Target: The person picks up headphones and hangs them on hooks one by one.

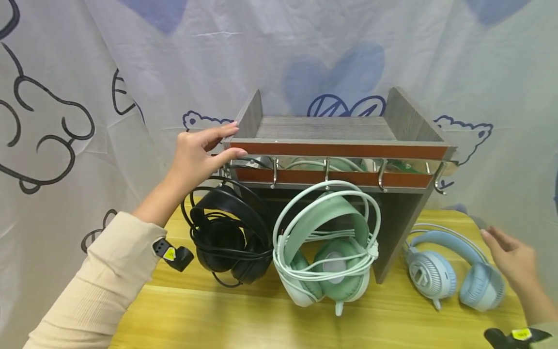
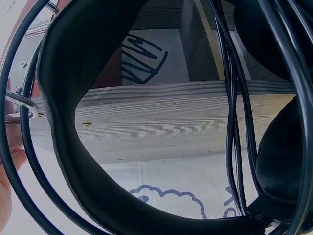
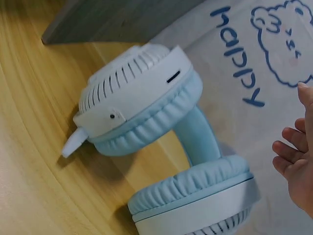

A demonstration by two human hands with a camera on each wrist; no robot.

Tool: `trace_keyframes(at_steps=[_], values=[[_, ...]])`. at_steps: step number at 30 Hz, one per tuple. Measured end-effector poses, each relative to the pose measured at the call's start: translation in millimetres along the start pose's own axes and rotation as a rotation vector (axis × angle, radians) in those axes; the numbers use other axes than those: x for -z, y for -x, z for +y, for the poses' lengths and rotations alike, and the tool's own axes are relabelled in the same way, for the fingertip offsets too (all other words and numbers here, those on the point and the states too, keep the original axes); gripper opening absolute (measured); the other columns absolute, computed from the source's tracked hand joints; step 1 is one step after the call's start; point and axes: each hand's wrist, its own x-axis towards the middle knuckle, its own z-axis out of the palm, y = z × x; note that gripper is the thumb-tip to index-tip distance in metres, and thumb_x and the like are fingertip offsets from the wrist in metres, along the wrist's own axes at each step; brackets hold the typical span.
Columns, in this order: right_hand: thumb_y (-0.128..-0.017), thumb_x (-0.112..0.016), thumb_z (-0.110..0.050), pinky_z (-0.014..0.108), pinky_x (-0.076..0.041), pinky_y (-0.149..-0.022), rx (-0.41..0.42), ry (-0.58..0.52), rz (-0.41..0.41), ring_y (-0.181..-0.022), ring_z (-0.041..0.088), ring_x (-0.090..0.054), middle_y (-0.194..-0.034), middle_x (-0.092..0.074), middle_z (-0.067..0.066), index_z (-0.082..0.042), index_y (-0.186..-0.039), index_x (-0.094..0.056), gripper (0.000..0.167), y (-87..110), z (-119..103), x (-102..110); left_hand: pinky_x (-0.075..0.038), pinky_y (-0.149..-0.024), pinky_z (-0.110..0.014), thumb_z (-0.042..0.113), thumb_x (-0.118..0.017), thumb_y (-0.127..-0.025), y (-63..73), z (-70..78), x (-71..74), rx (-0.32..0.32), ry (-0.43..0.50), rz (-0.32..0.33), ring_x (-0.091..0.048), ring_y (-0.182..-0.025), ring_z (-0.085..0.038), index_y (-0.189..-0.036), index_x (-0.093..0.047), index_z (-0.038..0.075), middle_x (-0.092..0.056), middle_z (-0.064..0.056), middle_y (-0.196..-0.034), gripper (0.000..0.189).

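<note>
My left hand (image 1: 193, 152) grips the front left corner of a grey wooden rack (image 1: 331, 150), fingers on top and thumb at the front rail. Below it, black headphones (image 1: 220, 242) with a coiled cable hang at the rack's left end; their headband (image 2: 61, 112) fills much of the left wrist view. Mint-green headphones (image 1: 340, 288) with a bundled cable hang from a middle hook. Light blue headphones (image 1: 431, 274) lie on the table to the right of the rack. Beside them, apart, my right hand (image 1: 514, 261) holds nothing, its fingers loosely bent in the right wrist view.
Several metal hooks (image 1: 381, 175) line the rack's front rail. A yellow wood-grain table (image 1: 187, 315) carries the rack. Behind hangs a pale curtain (image 1: 270, 43) with blue hearts and line drawings. A dark side panel (image 1: 398, 232) stands between the green and blue headphones.
</note>
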Motion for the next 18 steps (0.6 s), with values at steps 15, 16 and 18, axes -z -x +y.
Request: trace_keyframes(at_steps=[15, 16, 18], values=[[-0.091, -0.039, -0.056, 0.057, -0.039, -0.098, -0.140, 0.033, -0.136, -0.124, 0.047, -0.040, -0.141, -0.029, 0.034, 0.003, -0.142, -0.024, 0.079, -46.2, 76.0, -14.5, -0.044, -0.088, -0.004, 0.007, -0.081, -0.067, -3.9, 1.8, -1.2, 0.001, -0.002, -0.004, -0.065, -0.102, -0.028, -0.106, -0.067, -0.005, -0.066, -0.017, -0.111, 0.044], [-0.092, -0.037, -0.055, 0.057, -0.041, -0.095, -0.138, 0.043, -0.150, -0.120, 0.048, -0.043, -0.138, -0.032, 0.035, 0.006, -0.141, -0.026, 0.079, -42.8, 73.5, -13.2, -0.044, -0.088, -0.005, 0.006, -0.081, -0.067, -4.1, 1.8, -1.2, 0.002, 0.002, -0.004, -0.065, -0.102, -0.028, -0.106, -0.067, -0.006, -0.066, -0.017, -0.112, 0.044], [-0.093, -0.036, -0.052, 0.056, -0.043, -0.092, -0.135, 0.048, -0.187, -0.101, 0.039, -0.058, -0.132, -0.039, 0.036, 0.011, -0.138, -0.029, 0.078, -34.1, 61.8, -7.3, -0.044, -0.088, -0.005, 0.006, -0.081, -0.067, -4.5, 2.3, -0.7, 0.003, 0.009, -0.001, -0.065, -0.102, -0.028, -0.106, -0.067, -0.006, -0.066, -0.017, -0.112, 0.043]])
